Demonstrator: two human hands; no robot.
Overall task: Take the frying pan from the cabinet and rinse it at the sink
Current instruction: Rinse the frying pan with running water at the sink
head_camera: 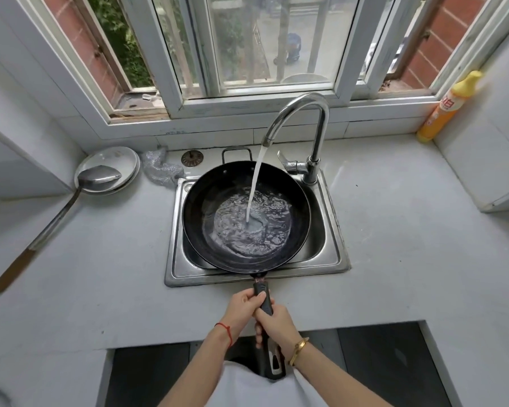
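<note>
A black frying pan (pixel 215 201) lies over the steel sink (pixel 334 254), nearly covering the basin. Water runs from the chrome faucet (pixel 312 124) into the middle of the pan and pools there. The pan's long black handle (pixel 265 304) reaches back over the counter edge toward me. My left hand (pixel 243 311) grips the handle nearer the pan. My right hand (pixel 274 326) grips it just behind, fingers wrapped round it. The handle's end shows below my right wrist.
A steel ladle (pixel 97 177) with a long wooden handle rests on white plates (pixel 127 160) left of the sink. A scrubbing cloth (pixel 159 168) and a drain plug (pixel 192 158) lie behind the sink. A yellow detergent bottle (pixel 450 107) stands at the right wall. White counter (pixel 409 245) surrounds the sink.
</note>
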